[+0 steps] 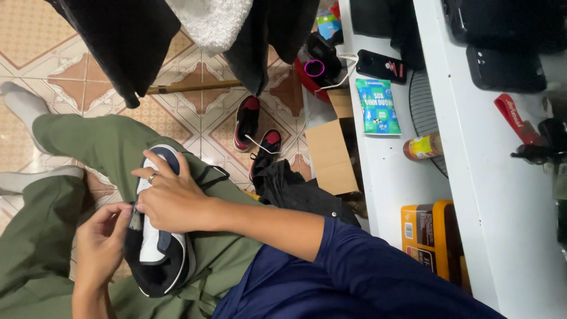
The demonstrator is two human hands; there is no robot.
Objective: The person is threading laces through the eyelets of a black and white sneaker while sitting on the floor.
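Observation:
A white, navy and black sneaker (pixel 158 248) lies on my lap, across my green trousers (pixel 88 142). My right hand (pixel 171 198), with a ring on one finger, presses down on the sneaker's upper and holds it in place. My left hand (pixel 100 248) is at the sneaker's side, its fingertips pinched on a small grey piece (pixel 135 220) at the edge of the shoe. I cannot tell what that piece is. The right hand and forearm hide the middle of the sneaker.
A pair of red-and-black sneakers (pixel 248 121) lies on the tiled floor, beside an open cardboard box (pixel 331 156) and a black garment (pixel 298 192). Dark clothes (pixel 127 41) hang above. A white shelf (pixel 390 177) holds a green-blue pouch (pixel 378 106), a bottle (pixel 423 146), a phone (pixel 381 65) and a yellow-brown box (pixel 434 239).

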